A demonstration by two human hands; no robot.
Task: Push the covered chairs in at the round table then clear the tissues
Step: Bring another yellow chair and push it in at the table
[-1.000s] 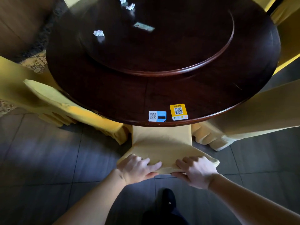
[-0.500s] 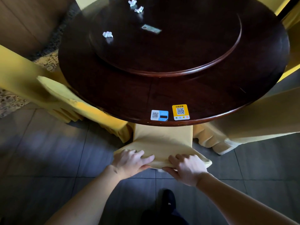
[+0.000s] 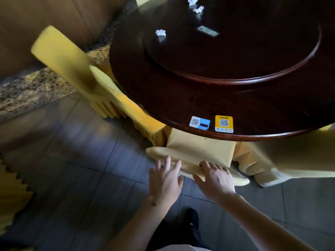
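The yellow-covered chair (image 3: pixel 199 147) in front of me is tucked with its seat under the dark round table (image 3: pixel 163 91). My right hand (image 3: pixel 216 180) lies on the top of its backrest, fingers curled over the fabric. Just left of it, my left hand (image 3: pixel 165 180) has its fingers spread, only the tips near the backrest's edge. Three crumpled white tissues lie on the turntable: one tissue (image 3: pixel 160 32) to the left, a second tissue (image 3: pixel 192 1) and a third tissue (image 3: pixel 198 9) at the far side.
Another covered chair (image 3: pixel 108 91) stands angled at the table's left, and a covered chair (image 3: pixel 290 160) is on the right. A pleated yellow cover (image 3: pixel 10 192) shows at bottom left. Two QR stickers (image 3: pixel 224 124) sit near the table edge. A small card (image 3: pixel 208 31) lies on the turntable.
The chair has slid further under the table. My left hand has let go of the backrest and opened. The view has swung left, showing more floor and the left chair.
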